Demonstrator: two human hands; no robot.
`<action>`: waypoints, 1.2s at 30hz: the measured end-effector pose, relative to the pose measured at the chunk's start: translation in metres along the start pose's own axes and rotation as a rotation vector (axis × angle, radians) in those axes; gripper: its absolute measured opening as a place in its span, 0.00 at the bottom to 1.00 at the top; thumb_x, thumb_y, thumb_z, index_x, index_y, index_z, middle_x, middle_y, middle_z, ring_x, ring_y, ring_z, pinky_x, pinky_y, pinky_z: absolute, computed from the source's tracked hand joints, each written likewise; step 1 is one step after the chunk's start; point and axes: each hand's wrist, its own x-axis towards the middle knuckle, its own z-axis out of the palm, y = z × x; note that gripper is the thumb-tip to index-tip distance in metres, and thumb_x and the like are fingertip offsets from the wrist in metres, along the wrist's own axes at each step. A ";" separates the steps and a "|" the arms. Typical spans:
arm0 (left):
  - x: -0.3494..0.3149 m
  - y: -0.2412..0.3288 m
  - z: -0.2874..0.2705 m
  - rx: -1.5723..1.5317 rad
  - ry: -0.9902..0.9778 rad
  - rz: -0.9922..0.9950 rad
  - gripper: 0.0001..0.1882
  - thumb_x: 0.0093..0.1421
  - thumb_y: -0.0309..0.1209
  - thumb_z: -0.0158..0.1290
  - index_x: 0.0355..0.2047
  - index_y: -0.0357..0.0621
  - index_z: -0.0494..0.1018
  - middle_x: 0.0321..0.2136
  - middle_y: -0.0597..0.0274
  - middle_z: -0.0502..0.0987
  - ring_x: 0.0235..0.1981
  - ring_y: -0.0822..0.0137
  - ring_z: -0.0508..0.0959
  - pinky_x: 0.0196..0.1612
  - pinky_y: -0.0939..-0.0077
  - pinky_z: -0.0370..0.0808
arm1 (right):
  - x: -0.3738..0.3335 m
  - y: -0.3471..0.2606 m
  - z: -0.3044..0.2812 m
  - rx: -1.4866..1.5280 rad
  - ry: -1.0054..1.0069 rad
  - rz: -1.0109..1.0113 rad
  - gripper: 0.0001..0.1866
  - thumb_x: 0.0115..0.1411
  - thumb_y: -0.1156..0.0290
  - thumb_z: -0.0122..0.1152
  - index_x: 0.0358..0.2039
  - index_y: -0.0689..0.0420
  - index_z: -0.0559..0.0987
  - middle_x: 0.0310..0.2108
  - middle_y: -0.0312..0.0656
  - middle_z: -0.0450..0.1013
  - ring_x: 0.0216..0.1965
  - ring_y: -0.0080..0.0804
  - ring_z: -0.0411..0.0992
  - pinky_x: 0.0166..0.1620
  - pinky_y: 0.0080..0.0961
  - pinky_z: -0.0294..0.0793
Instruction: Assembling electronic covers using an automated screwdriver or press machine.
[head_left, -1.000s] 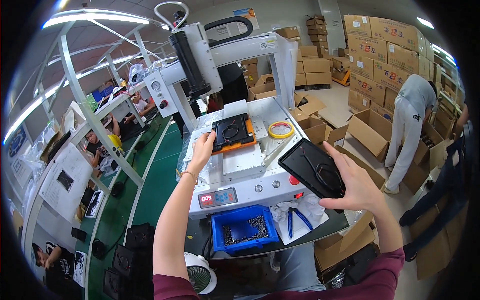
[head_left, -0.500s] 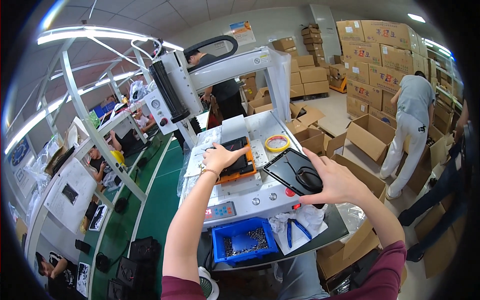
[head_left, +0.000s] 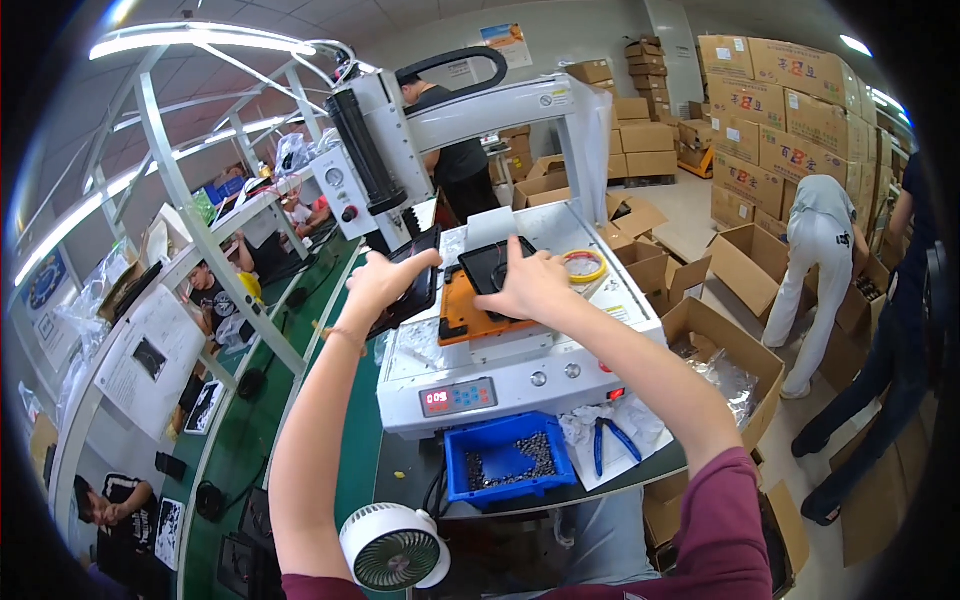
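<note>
My left hand grips a black flat rectangular casing, tilted up at the left side of the orange fixture. In my right hand is another black flat panel, held over the fixture, its edge close to or touching it; my fingers hide part of it. The fixture rests on the white bed of a bench machine, below its upright black cylinder. A yellow tape roll lies on the bed beyond my right hand.
In front of the machine stand a blue bin of small metal parts and blue-handled pliers on white paper. A white fan sits low by my left forearm. Open cartons are at right; a green workbench runs along the left.
My left hand has lifted the black casing off the orange fixture and moved it left. My right hand has brought its black panel from the right over the fixture. The view has shifted slightly.
</note>
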 end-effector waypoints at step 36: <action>-0.196 -0.130 -0.033 -0.372 -0.296 0.150 0.59 0.38 0.47 0.66 0.65 0.33 0.48 0.48 0.50 0.64 0.46 0.61 0.66 0.52 0.70 0.64 | -0.189 0.107 0.083 0.124 0.622 -0.097 0.24 0.55 0.70 0.60 0.52 0.65 0.70 0.51 0.49 0.66 0.53 0.51 0.60 0.57 0.40 0.61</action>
